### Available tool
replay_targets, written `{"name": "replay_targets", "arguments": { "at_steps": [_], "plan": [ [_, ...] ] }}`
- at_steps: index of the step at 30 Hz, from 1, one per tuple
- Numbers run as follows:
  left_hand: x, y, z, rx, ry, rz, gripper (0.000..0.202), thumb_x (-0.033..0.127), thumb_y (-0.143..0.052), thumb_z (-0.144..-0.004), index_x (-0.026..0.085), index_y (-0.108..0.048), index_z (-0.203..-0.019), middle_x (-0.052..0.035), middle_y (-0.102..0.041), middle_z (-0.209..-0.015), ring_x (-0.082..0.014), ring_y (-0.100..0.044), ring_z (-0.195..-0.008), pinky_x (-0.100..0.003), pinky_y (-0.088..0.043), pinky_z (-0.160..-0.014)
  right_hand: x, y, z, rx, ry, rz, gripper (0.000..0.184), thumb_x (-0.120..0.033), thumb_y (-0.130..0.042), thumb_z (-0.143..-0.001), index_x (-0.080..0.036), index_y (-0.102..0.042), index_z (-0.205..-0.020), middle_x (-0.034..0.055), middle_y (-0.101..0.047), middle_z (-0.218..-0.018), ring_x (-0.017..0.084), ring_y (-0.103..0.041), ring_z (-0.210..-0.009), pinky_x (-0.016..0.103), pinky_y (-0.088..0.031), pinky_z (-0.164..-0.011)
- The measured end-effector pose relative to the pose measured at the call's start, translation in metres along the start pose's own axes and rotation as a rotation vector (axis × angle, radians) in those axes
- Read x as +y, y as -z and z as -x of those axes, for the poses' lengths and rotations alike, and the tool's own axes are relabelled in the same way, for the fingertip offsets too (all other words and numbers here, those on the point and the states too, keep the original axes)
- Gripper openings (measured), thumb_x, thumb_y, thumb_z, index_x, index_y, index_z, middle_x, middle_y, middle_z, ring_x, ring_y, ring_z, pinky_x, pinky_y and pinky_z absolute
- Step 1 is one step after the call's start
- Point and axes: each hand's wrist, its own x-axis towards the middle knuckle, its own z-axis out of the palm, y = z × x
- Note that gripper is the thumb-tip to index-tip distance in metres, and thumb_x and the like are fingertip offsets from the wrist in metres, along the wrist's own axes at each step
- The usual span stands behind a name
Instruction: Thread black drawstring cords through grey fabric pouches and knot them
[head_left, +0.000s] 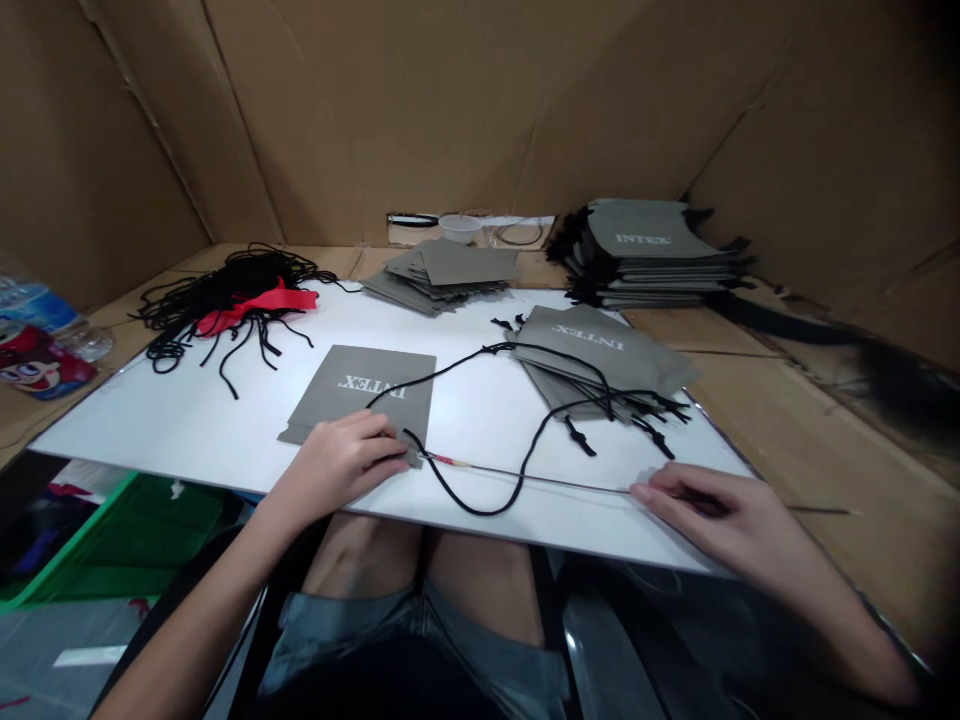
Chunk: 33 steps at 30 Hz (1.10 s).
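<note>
The left hand (337, 465) lies on the lower right corner of a grey drawstring bag (360, 385) printed INTEX, which sits flat near the front edge of a white board (465, 405). Its fingers (375, 450) rest together over the bag's edge, though whether they are clamped on it I cannot tell. The right hand (705, 505) is toward the board's front right corner, its fingers (649, 490) closed on a long thin metal rod (540, 478). The rod lies along the board's front edge, with its red-and-yellow tip end at the bag's corner and its far end sticking out past the right hand. A black cord (480, 510) loops across the board from the bag's top edge and around the rod's tip end.

Behind the rod on the board lies a pile of corded bags (592, 345) (their knotted cord ends dangle forward). A bundle of black cords (225, 300) with a red strip (259, 305) sits on the board's far left. Beyond the board's far edge, on the cardboard-covered table (720, 370), are a stack of flat bags (450, 270) and a taller stack of bags (645, 240).
</note>
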Motion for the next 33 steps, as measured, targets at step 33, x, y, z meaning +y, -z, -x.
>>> {"name": "replay_targets", "arguments": {
  "at_steps": [33],
  "plan": [
    [-0.008, -0.002, -0.004, -0.043, 0.158, 0.283, 0.020, 0.035, -0.063, -0.084, 0.021, -0.072, -0.094, -0.0054, -0.065, -0.093, -0.0182, -0.061, -0.089, -0.029, -0.048, -0.078, -0.018, 0.017, -0.010, 0.119, 0.136, 0.067, 0.044, -0.062, -0.063, -0.071, -0.021, -0.071, -0.057, 0.0048, -0.067, -0.058, 0.017, -0.060, -0.051, 0.024, -0.044, -0.044]
  ]
}}
